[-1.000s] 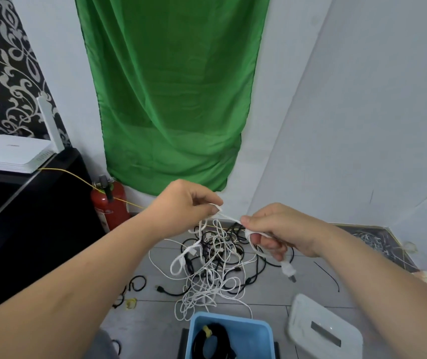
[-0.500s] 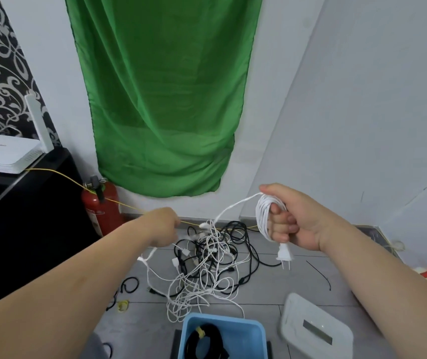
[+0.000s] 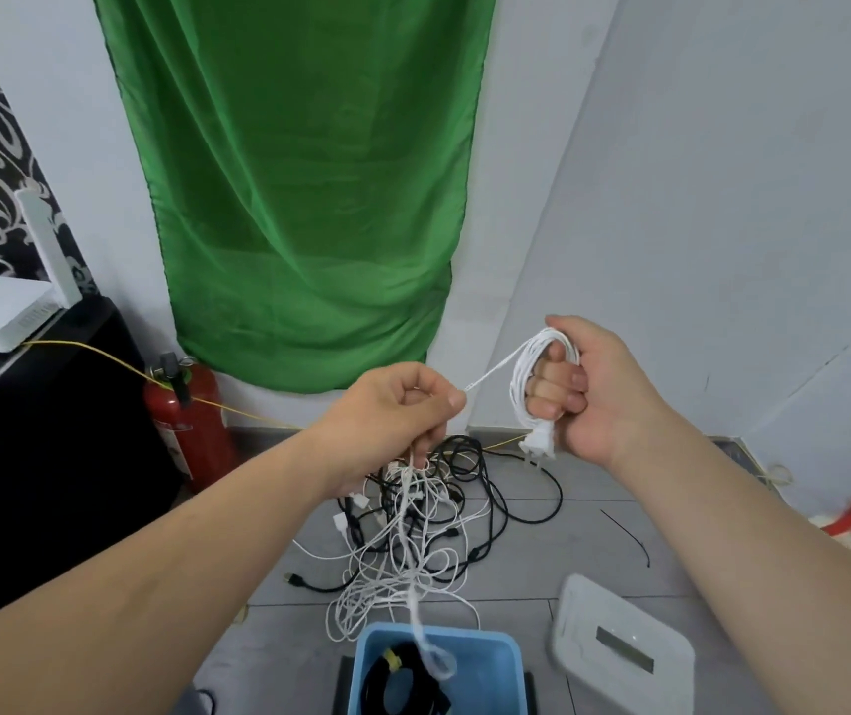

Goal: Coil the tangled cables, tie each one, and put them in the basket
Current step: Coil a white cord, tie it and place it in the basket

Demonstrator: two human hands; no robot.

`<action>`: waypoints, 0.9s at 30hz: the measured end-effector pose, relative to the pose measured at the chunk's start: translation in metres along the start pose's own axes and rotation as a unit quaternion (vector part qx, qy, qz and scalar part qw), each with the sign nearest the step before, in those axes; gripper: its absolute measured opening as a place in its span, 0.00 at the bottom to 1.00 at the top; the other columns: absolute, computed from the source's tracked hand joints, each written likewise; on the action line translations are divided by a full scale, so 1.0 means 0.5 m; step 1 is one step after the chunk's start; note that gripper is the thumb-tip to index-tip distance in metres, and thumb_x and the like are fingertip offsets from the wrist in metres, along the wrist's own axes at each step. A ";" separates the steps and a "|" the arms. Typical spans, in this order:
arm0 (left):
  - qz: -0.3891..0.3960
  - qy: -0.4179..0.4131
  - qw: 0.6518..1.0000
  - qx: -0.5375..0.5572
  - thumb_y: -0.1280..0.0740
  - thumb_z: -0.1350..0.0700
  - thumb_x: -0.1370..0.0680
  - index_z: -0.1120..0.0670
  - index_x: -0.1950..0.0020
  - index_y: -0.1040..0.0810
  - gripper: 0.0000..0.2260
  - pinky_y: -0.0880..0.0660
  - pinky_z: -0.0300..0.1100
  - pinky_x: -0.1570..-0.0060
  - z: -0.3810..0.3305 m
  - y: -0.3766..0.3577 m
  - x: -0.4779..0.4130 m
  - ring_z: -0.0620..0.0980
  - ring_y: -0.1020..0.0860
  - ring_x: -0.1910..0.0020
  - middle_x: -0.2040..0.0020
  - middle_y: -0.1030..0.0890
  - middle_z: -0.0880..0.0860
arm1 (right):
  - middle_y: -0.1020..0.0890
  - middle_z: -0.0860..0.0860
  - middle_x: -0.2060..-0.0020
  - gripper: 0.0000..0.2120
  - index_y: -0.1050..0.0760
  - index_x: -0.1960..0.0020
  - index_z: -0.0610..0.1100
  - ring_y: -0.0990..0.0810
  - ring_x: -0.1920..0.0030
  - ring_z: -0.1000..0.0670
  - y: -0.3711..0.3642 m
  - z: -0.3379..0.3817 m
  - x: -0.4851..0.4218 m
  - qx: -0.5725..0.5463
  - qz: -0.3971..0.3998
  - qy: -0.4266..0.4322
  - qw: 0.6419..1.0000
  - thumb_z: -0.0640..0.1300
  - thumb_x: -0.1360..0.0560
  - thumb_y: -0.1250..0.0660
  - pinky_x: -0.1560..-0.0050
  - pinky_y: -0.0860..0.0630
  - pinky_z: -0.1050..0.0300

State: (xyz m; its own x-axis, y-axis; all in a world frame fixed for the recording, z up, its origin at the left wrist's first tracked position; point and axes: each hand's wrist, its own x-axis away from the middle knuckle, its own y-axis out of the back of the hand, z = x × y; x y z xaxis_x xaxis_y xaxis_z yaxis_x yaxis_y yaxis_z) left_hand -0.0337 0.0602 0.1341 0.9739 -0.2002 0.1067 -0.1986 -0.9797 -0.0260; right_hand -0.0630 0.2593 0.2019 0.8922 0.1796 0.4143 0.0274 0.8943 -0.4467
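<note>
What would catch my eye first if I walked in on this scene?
Probably the big green cloth hanging on the back wall. Below it, the right hand holds a white cable wound round its fingers, while the left hand pinches the strand running to it. Under both, a tangle of cables sprawls on the floor, behind a blue basket at the bottom edge.

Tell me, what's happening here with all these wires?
A person is partway through coiling a white cable. Their right hand grips the coil, plug dangling below; their left hand pinches the loose strand leading to it. More tangled cables lie on the floor, and the blue basket already holds a black coil.
</note>
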 end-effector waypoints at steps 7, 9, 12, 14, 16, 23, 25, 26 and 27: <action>-0.097 -0.063 0.972 -0.204 0.30 0.51 0.19 0.50 0.55 0.18 0.07 0.32 0.36 0.73 0.012 -0.003 0.001 0.40 0.33 0.76 0.69 0.25 0.43 | 0.39 0.54 0.79 0.25 0.31 0.67 0.46 0.43 0.80 0.53 -0.007 0.000 -0.012 -0.144 -0.040 -0.001 0.989 0.58 0.16 0.43 0.78 0.35 0.63; -0.093 -0.065 0.961 -0.252 0.34 0.52 0.17 0.51 0.54 0.19 0.08 0.24 0.43 0.72 0.014 -0.002 -0.004 0.40 0.29 0.75 0.62 0.23 0.49 | 0.36 0.52 0.76 0.24 0.29 0.64 0.43 0.40 0.78 0.52 -0.014 0.000 -0.012 -0.160 -0.014 0.003 0.987 0.55 0.15 0.46 0.74 0.30 0.60; -0.023 -0.015 0.966 -0.256 0.40 0.52 0.14 0.52 0.53 0.21 0.12 0.20 0.48 0.71 0.021 -0.010 0.001 0.48 0.22 0.72 0.62 0.19 0.54 | 0.29 0.48 0.69 0.17 0.28 0.56 0.39 0.34 0.72 0.49 -0.033 -0.004 -0.009 -0.148 0.030 0.021 0.988 0.45 0.16 0.49 0.59 0.26 0.51; 0.016 0.012 0.975 -0.223 0.42 0.53 0.14 0.53 0.51 0.22 0.12 0.24 0.43 0.74 0.024 -0.027 0.008 0.50 0.22 0.74 0.67 0.21 0.55 | 0.26 0.47 0.68 0.17 0.27 0.54 0.38 0.30 0.70 0.48 -0.045 -0.012 -0.011 -0.111 0.027 0.043 0.993 0.43 0.14 0.48 0.52 0.24 0.48; 0.027 0.009 0.977 -0.211 0.42 0.52 0.14 0.54 0.49 0.21 0.12 0.30 0.38 0.76 0.027 -0.044 0.012 0.46 0.27 0.77 0.72 0.25 0.50 | 0.24 0.47 0.68 0.17 0.26 0.53 0.38 0.27 0.71 0.49 -0.056 -0.023 -0.015 -0.068 0.014 0.064 0.996 0.44 0.13 0.48 0.53 0.22 0.49; 0.016 -0.070 0.972 -0.224 0.31 0.44 0.19 0.50 0.54 0.20 0.11 0.37 0.36 0.72 0.021 -0.056 0.018 0.42 0.37 0.74 0.74 0.34 0.41 | 0.21 0.44 0.65 0.15 0.29 0.48 0.38 0.24 0.68 0.47 -0.058 -0.011 -0.038 -0.137 -0.106 0.089 0.981 0.46 0.12 0.48 0.53 0.21 0.50; -0.007 -0.051 0.975 -0.214 0.32 0.45 0.19 0.50 0.52 0.21 0.10 0.34 0.39 0.71 0.032 -0.063 0.015 0.44 0.36 0.75 0.75 0.32 0.42 | 0.21 0.42 0.62 0.15 0.29 0.49 0.38 0.24 0.66 0.46 -0.053 -0.006 -0.042 -0.172 -0.121 0.082 0.974 0.46 0.12 0.48 0.54 0.21 0.50; -0.027 -0.036 0.980 -0.194 0.33 0.45 0.19 0.51 0.51 0.22 0.10 0.34 0.40 0.71 0.036 -0.065 0.014 0.45 0.34 0.75 0.75 0.30 0.44 | 0.20 0.42 0.62 0.16 0.29 0.49 0.38 0.23 0.66 0.46 -0.050 -0.004 -0.044 -0.176 -0.130 0.081 0.972 0.46 0.12 0.48 0.56 0.21 0.50; -0.055 -0.021 0.983 -0.175 0.32 0.45 0.19 0.52 0.50 0.24 0.10 0.33 0.39 0.72 0.038 -0.064 0.013 0.47 0.31 0.76 0.74 0.27 0.46 | 0.20 0.42 0.62 0.15 0.29 0.50 0.39 0.23 0.66 0.46 -0.047 -0.003 -0.046 -0.175 -0.139 0.082 0.971 0.47 0.12 0.48 0.58 0.21 0.50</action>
State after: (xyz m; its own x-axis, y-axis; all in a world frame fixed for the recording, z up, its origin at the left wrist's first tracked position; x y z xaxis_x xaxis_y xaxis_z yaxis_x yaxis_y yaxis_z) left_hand -0.0190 0.0903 0.1167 0.9937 -0.1002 0.0494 -0.1109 -0.9379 0.3286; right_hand -0.0835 0.2335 0.2016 0.8876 -0.1422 0.4382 0.4031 0.7003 -0.5892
